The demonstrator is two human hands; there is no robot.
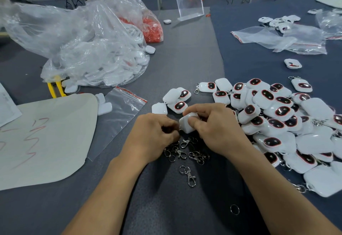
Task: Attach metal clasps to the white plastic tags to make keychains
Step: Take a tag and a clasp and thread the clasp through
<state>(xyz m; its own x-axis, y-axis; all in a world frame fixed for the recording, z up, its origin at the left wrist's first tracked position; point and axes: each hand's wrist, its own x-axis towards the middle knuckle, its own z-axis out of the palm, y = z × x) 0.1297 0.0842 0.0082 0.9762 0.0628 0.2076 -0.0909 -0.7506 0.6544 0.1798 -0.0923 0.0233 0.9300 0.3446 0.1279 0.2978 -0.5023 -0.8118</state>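
My right hand (211,127) grips a white plastic tag (186,124) between thumb and fingers, at the middle of the table. My left hand (153,136) has its fingers curled at the tag's lower left corner, pinching a small metal clasp ring (179,129) that is mostly hidden. Several loose metal clasps (187,151) lie just below both hands, and one clasp (189,176) lies apart, nearer to me. A single split ring (234,209) lies lower right. A few tags (175,98) sit just beyond my hands.
A large pile of tags with dark red-rimmed faces (288,123) fills the right side. A clear bag of white tags (96,55) sits at the back left, with an orange-filled bag (153,29). A beige sheet (46,138), a zip bag (120,116) and yellow cutters (55,88) lie left.
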